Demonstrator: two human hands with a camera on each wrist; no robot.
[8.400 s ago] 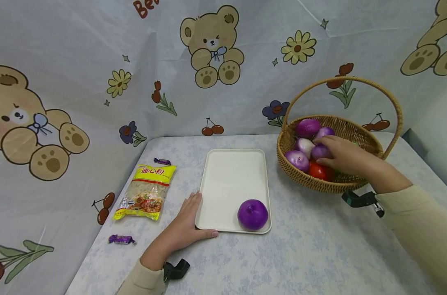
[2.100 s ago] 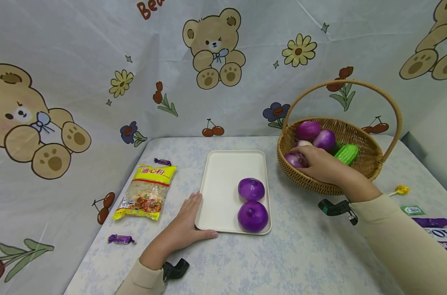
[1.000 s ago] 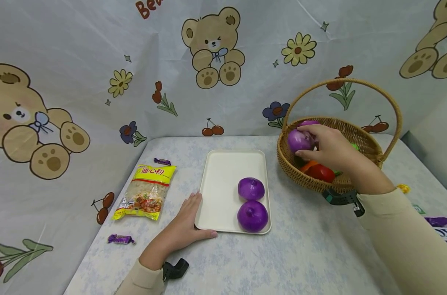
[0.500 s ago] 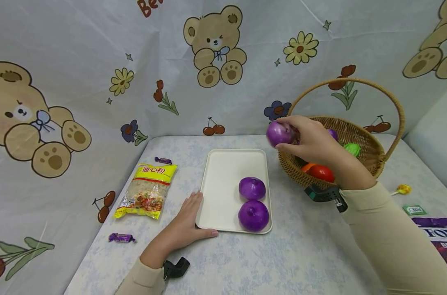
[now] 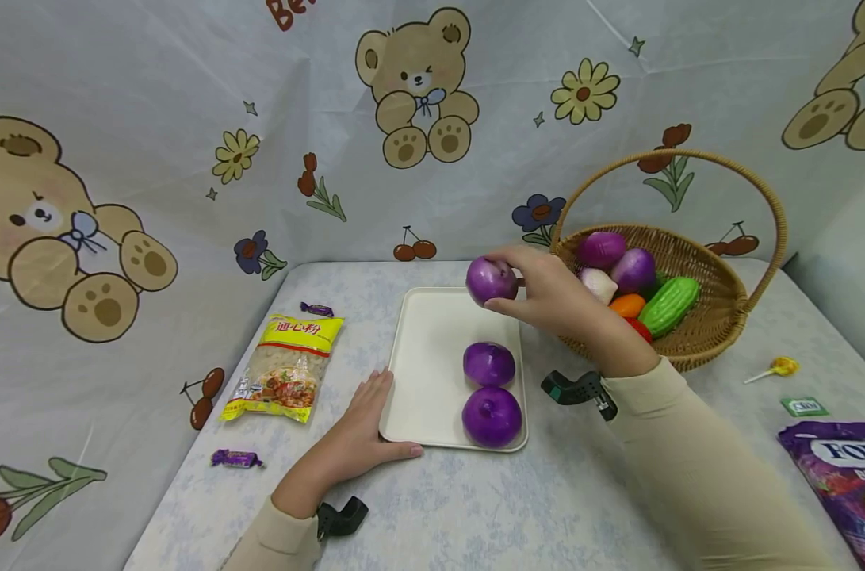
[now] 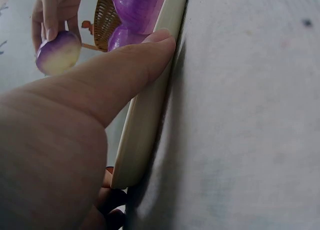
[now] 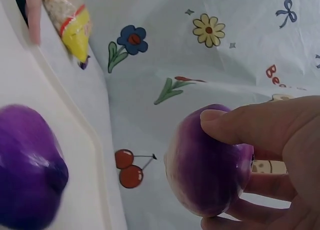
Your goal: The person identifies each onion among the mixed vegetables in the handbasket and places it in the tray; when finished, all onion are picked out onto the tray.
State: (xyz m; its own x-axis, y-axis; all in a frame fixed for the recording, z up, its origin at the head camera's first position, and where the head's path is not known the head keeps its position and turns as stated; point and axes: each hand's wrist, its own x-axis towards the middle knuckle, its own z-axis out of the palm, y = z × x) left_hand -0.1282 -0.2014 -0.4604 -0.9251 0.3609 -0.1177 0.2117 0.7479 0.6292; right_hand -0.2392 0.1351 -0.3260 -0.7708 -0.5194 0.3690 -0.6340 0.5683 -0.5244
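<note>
Hanging in right hand (image 5: 549,292), purple onion (image 5: 489,281)

Extended from the lower left with the left arm (image 5: 278,533), slanting forward and inward; set low with the left hand (image 5: 354,440), with straight fingers (image 5: 375,390) close together and pointing forward, with the thumb (image 5: 402,451) stretched sideways to the right; extended from the lower right with the right arm (image 5: 703,460), slanting forward and to the left; raised with the right hand (image 5: 556,297), farther forward than the left; pinching between curved fingers and a nearer thumb, with fingertips toward the left.
</note>
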